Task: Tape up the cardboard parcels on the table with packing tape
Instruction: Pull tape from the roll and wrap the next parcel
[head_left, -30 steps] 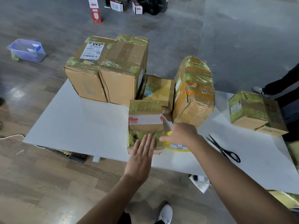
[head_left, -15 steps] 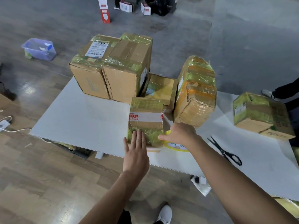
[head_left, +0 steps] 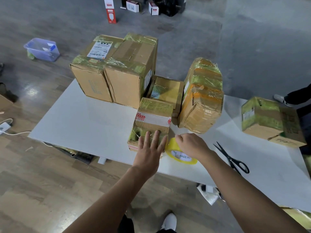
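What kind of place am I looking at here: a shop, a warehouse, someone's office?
Most likely a parcel packing or dispatch area, perhaps in a warehouse. Taped cardboard parcels stand on a white table, one bearing a shipping label, with a roll of yellow packing tape and scissors beside them.

Left hand (head_left: 149, 152) flat on parcel (head_left: 152, 118), right hand (head_left: 191, 145) (curled) on tape roll (head_left: 182, 157)
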The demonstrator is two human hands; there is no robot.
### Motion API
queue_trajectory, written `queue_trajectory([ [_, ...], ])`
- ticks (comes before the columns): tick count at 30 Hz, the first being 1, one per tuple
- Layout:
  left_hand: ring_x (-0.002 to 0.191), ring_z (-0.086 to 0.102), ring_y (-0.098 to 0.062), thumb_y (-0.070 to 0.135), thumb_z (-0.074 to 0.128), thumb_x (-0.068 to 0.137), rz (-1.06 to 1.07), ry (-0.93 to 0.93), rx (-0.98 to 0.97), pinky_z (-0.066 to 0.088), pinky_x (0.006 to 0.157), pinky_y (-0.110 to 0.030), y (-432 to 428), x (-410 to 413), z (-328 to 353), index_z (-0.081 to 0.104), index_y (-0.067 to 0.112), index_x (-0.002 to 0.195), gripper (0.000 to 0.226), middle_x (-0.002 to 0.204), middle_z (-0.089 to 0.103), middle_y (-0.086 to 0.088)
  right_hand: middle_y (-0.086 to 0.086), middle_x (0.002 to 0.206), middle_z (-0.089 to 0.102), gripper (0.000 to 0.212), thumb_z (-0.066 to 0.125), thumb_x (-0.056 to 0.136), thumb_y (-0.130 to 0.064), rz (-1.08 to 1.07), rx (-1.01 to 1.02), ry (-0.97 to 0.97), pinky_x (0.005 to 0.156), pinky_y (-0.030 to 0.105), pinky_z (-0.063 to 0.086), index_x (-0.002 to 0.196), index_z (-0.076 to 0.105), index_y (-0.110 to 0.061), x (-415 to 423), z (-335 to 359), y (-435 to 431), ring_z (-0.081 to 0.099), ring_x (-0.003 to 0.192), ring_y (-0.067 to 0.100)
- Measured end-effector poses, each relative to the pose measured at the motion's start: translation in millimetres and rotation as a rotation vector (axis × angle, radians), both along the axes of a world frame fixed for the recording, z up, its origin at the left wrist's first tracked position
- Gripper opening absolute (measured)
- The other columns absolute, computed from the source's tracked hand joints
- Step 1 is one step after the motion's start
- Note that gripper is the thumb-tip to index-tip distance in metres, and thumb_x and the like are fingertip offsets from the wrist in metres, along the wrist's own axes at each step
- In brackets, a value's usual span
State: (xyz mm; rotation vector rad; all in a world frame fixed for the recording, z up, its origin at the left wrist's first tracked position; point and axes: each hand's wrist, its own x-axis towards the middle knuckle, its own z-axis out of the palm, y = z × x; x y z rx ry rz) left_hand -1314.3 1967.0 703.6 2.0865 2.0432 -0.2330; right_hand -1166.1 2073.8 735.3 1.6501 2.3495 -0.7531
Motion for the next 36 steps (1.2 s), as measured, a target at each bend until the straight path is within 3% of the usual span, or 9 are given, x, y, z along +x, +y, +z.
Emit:
queue_trajectory([
  [8, 0.144, -0.008, -0.054, 0.016, 0.042, 0.096, -0.051, 0.058, -0.021, 0.006, 0.114, -0.065, 1.9, 2.0, 2.3, -0.009, 0.034, 0.154, 0.079, 0.159, -0.020, -0.022, 0.003, 0.063, 0.043, 0.044, 0.030, 0.104, -0.025, -0.048, 0.008, -0.005, 0.066, 0.030, 0.035, 0.061, 0.035, -0.016, -6.9, -15.5, -3.7, 0.048, 0.073, 0.029],
  [13, 0.143, -0.008, -0.056, 0.015, 0.044, 0.096, -0.068, 0.080, -0.057, 0.006, 0.113, -0.068, 2.0, 4.0, 7.5, -0.002, 0.033, 0.153, 0.075, 0.159, -0.020, -0.024, 0.011, 0.087, 0.055, 0.038, 0.024, 0.106, -0.027, -0.043, -0.019, -0.016, 0.071, 0.034, 0.041, 0.093, 0.055, -0.009, -14.8, -14.4, -2.3, 0.047, 0.079, 0.028],
  [17, 0.143, -0.008, -0.056, 0.024, 0.047, 0.099, -0.062, 0.087, -0.080, 0.003, 0.111, -0.073, 9.3, 7.4, 18.6, 0.009, 0.032, 0.153, 0.066, 0.160, -0.016, -0.022, 0.006, 0.068, 0.046, 0.044, 0.034, 0.103, -0.036, -0.078, -0.002, 0.089, 0.054, 0.032, 0.031, 0.069, 0.043, -0.010, -4.6, -15.8, 0.1, 0.044, 0.064, 0.022],
  [19, 0.143, -0.013, -0.054, 0.031, 0.046, 0.100, -0.087, 0.117, -0.095, -0.002, 0.109, -0.074, 11.8, 9.3, 22.1, 0.007, 0.032, 0.154, 0.067, 0.160, -0.018, -0.020, 0.003, 0.068, 0.040, 0.042, 0.036, 0.102, -0.036, -0.070, 0.030, 0.101, 0.055, 0.033, 0.028, 0.067, 0.037, -0.013, -0.6, -13.8, -2.0, 0.041, 0.065, 0.022],
  [23, 0.146, -0.011, -0.048, 0.024, 0.041, 0.100, -0.123, 0.059, -0.087, 0.005, 0.115, -0.067, 13.0, 11.4, 24.9, 0.004, 0.019, 0.155, 0.067, 0.162, -0.012, -0.019, 0.001, 0.076, 0.045, 0.036, 0.036, 0.102, -0.033, -0.110, 0.082, 0.117, 0.067, 0.035, 0.034, 0.073, 0.041, -0.014, 0.8, -9.5, -10.3, 0.046, 0.072, 0.024],
  [26, 0.149, -0.007, -0.040, 0.021, 0.037, 0.101, -0.193, -0.022, -0.028, 0.009, 0.119, -0.060, 15.5, 15.8, 29.7, 0.015, 0.012, 0.153, 0.058, 0.163, 0.000, -0.017, 0.005, 0.084, 0.055, 0.034, 0.037, 0.103, -0.033, -0.166, 0.139, 0.133, 0.067, 0.035, 0.038, 0.083, 0.051, -0.009, 4.5, -4.1, -14.4, 0.053, 0.077, 0.025],
  [30, 0.148, 0.014, -0.036, 0.020, 0.046, 0.096, -0.252, -0.146, 0.062, 0.023, 0.116, -0.054, 25.3, 31.9, 27.2, 0.035, 0.010, 0.143, 0.050, 0.155, 0.027, -0.018, 0.002, 0.075, 0.052, 0.031, 0.042, 0.101, -0.030, -0.290, 0.220, 0.162, 0.068, 0.037, 0.042, 0.077, 0.049, -0.011, 26.4, 2.9, -16.9, 0.052, 0.074, 0.026],
  [33, 0.125, 0.052, -0.041, 0.018, 0.072, 0.071, -0.323, -0.236, 0.133, 0.052, 0.090, -0.053, 32.7, 55.5, 23.8, 0.062, 0.007, 0.117, 0.048, 0.125, 0.059, -0.019, 0.006, 0.081, 0.059, 0.029, 0.043, 0.100, -0.027, -0.342, 0.237, 0.137, 0.068, 0.036, 0.044, 0.084, 0.057, -0.008, 56.5, 2.2, -17.1, 0.055, 0.079, 0.028],
  [36, 0.106, 0.062, -0.038, 0.017, 0.058, 0.067, -0.333, -0.317, 0.194, 0.056, 0.074, -0.046, 43.6, 87.2, 23.3, 0.067, 0.006, 0.103, 0.038, 0.104, 0.065, -0.015, 0.005, 0.092, 0.063, 0.025, 0.043, 0.100, -0.025, -0.356, 0.217, 0.085, 0.068, 0.033, 0.041, 0.093, 0.061, -0.010, 92.9, -2.9, -12.7, 0.057, 0.086, 0.026],
])
